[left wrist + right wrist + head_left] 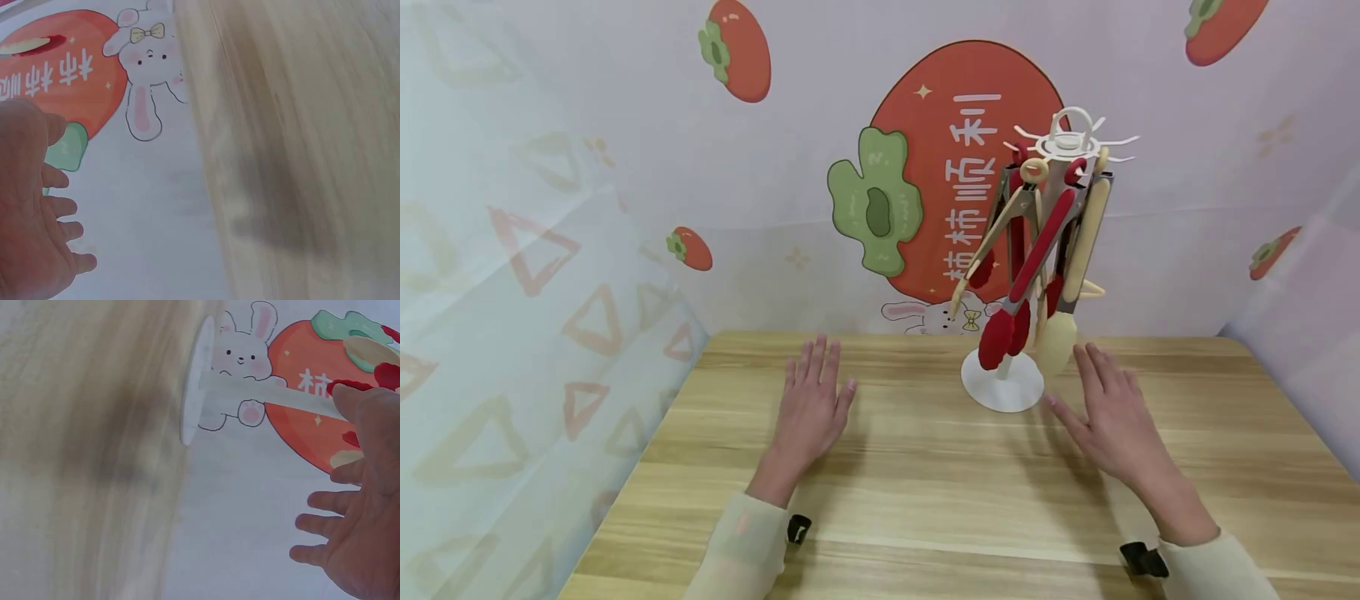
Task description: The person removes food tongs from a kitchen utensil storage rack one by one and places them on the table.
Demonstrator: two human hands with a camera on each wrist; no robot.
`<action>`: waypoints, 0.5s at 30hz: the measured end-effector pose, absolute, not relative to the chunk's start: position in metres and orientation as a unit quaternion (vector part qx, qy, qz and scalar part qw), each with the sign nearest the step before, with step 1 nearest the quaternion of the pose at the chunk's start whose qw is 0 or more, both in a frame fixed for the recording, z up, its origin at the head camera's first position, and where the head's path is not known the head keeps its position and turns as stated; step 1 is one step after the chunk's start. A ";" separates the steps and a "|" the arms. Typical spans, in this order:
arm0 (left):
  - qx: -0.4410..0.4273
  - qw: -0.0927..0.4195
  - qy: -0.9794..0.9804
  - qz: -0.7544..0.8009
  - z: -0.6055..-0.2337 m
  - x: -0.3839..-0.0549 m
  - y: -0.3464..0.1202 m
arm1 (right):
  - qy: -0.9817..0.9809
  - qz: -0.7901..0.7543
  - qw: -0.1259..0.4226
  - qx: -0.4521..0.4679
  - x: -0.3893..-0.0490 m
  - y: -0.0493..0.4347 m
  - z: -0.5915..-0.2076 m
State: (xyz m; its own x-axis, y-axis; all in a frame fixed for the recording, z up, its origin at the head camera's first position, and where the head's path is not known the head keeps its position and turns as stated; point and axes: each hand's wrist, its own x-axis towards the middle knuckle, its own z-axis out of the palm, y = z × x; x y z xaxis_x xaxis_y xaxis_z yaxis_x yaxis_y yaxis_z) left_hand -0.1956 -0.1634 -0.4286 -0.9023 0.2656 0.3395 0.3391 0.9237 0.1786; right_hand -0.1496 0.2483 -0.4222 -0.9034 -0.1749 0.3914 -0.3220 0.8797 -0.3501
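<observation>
Before a persimmon-print cloth backdrop (790, 158), a wood-grain table (895, 533) carries a white stand (1067, 145) hung with tongs (1042, 243).
You have the stand right of centre, toward the table's far edge; its tongs are red and cream, with a red-handled pair (997, 338) facing you and a cream pair (1086, 242) just to its right. Your left hand (811, 412) is over the left half of the table, well apart from the stand, fingers straight and released. Your right hand (1116, 425) is just beside the cream pair's lower end, fingers extended, thumb spread toward the round white base (1000, 397), grasp likewise released; whether a fingertip touches the tongs cannot be told. Black straps (799, 528) sit at your cuffs.
</observation>
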 end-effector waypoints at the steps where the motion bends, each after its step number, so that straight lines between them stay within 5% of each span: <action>1: -0.160 0.158 -0.967 -0.121 -0.428 -0.195 -0.163 | -0.951 0.218 0.177 0.128 -0.150 0.248 -0.420; 9: -0.186 0.176 -0.954 -0.157 -0.422 -0.188 -0.155 | -0.926 0.340 0.124 0.109 -0.152 0.253 -0.394; 15: -0.204 0.189 -0.945 -0.170 -0.420 -0.183 -0.151 | -0.890 0.411 0.135 0.147 -0.157 0.256 -0.373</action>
State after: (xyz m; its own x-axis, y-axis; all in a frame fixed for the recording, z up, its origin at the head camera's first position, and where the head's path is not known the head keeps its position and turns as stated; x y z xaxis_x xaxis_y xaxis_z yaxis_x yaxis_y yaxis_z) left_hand -0.1826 -0.1508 -0.4197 -0.8453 0.3222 0.4261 0.4505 0.8587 0.2444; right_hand -0.1570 0.2557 -0.3726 -0.9204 -0.1511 0.3607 -0.3725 0.6197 -0.6908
